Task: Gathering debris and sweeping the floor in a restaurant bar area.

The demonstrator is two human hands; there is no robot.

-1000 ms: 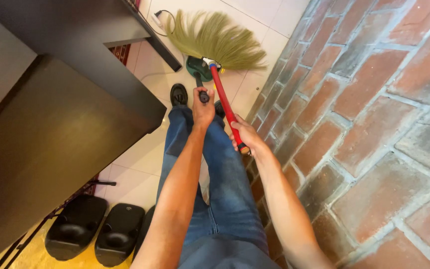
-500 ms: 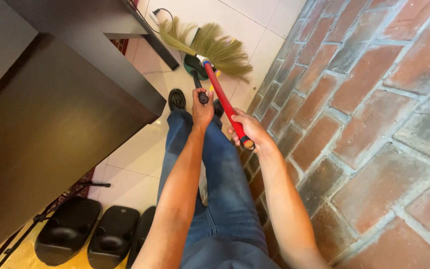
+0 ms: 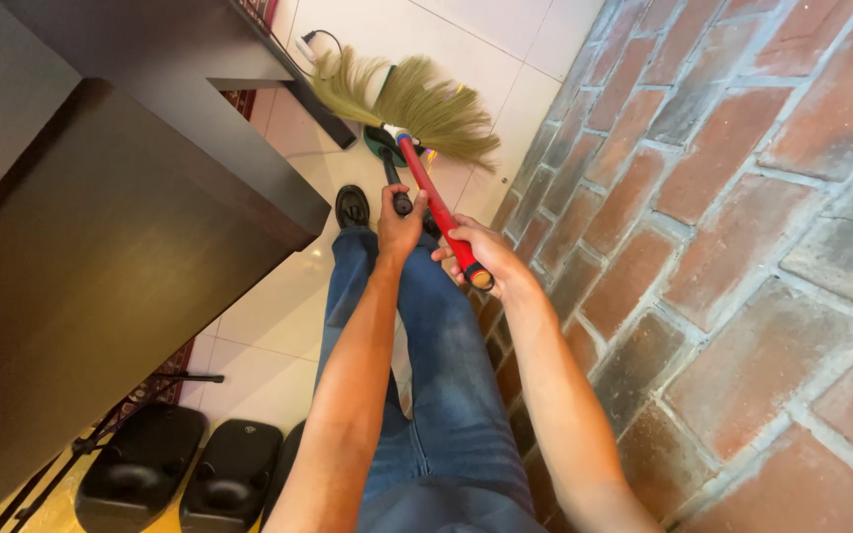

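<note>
narrow floor (image 3: 278, 326) between dark cabinet (image 3: 130, 237) and brick wall (image 3: 723, 257).

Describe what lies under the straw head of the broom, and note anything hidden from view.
Under the broom head lie white floor tiles and part of a dark green dustpan. The bristles cover the rest of the dustpan, so its contents cannot be seen.

Red glossy plastic broom handle (image 3: 433, 209), bristles of dry straw-like fibre (image 3: 417, 104) at its far end. Dark matt plastic dustpan handle (image 3: 394, 183) left of it. Rough matt red brick wall (image 3: 703, 247) right; smooth glossy white floor tiles (image 3: 278, 316) beneath; blue denim jeans (image 3: 436, 365).
</note>
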